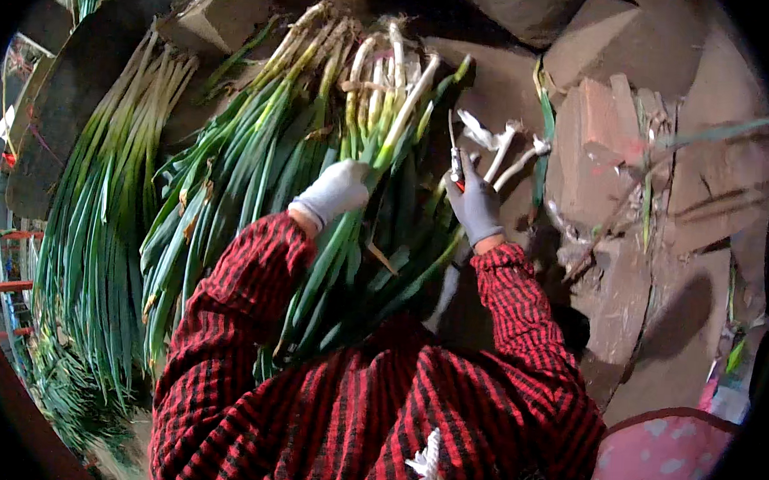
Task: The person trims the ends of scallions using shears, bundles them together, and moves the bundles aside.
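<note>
Left hand (339, 189) fingers closed around green onions (349, 238), right hand (473, 201) at 3 o'clock fingers gripping small knife (454, 156) beside white onion stalks (504, 155).

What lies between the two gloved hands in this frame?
In the head view, green onion stalks fill the stretch between the left hand and the right hand; the left hand grips that bunch, the right holds scissors.
</note>
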Motion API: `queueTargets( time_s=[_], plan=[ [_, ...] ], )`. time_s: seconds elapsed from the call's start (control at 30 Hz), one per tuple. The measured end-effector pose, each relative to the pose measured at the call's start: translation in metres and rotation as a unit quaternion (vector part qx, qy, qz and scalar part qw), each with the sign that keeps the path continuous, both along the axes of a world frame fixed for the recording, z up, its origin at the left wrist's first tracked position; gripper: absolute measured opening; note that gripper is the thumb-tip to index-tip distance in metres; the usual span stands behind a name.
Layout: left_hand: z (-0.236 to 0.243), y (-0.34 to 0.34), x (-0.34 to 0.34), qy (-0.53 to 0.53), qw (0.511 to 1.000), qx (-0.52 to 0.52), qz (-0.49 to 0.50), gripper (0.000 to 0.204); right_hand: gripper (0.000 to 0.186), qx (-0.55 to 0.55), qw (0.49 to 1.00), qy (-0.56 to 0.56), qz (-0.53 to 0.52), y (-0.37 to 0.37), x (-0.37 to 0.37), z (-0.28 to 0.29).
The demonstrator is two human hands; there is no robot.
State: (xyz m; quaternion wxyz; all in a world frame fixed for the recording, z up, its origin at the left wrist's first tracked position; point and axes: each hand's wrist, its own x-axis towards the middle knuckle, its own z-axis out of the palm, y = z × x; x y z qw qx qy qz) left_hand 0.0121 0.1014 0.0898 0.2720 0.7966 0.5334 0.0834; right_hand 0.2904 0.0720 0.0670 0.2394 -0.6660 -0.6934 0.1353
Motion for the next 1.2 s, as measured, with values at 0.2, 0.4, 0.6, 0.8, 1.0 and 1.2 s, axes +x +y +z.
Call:
queueTargets(
  time_s=[0.2, 0.4, 0.6, 0.8, 1.0, 1.2],
  plan=[
    [-0.004, -0.138, 0.054, 0.009, 0.99, -0.04, -0.136, 0.042, 0.055, -0.091, 0.996, 0.004, -0.006, -0.048, 0.001, 0.025],
    [0.008, -0.136, 0.088, -0.073, 0.989, -0.119, -0.055, 0.033, 0.053, -0.036, 0.998, -0.015, 0.039, -0.06, -0.005, 0.002],
    [-0.041, -0.05, 0.112, 0.052, 0.969, 0.009, 0.241, 0.045, 0.056, -0.027, 0.997, 0.07, 0.017, -0.059, -0.004, -0.003],
    [-0.075, -0.032, 0.104, -0.232, 0.938, -0.097, 0.237, 0.057, 0.062, -0.133, 0.99, 0.055, 0.0, -0.068, 0.003, 0.006],
    [-0.051, -0.078, 0.049, -0.535, 0.737, -0.322, 0.259, 0.054, 0.057, -0.03, 0.998, 0.023, 0.041, -0.08, -0.01, 0.006],
    [-0.054, -0.077, 0.051, -0.576, 0.671, -0.374, 0.28, 0.038, 0.055, -0.073, 0.995, -0.057, 0.036, -0.063, -0.032, 0.001]
  ],
)
